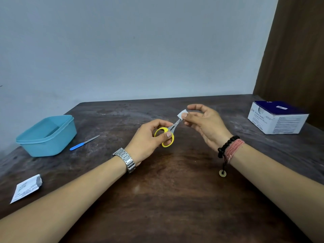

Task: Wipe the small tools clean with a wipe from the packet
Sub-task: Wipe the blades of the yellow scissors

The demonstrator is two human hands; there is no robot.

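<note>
Over the table (pixel 175 199), the left hand (pixel 150 137) grips the scissors (pixel 168 134) by their yellow loops, probably to steady the blades, whose tips the right hand (pixel 205 123) pinches through a folded wipe (pixel 182 114). Left of the scissors lie a torn packet (pixel 26 188), a tub (pixel 47 135) and a file (pixel 84 142) yet to wipe; a box (pixel 278 118) sits right, nothing obstructing.

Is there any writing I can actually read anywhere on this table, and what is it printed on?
"BD", beside a round logo, on the white side of the blue-topped box.
"Alcohol Swabs", probably, just after it on the same side; blurred, so not certain.
Smaller print on the box's sides and the white sticker on its lid: too small to read.
Dark print on the torn white packet: too blurred to read.
Nothing else shows writing.
</note>
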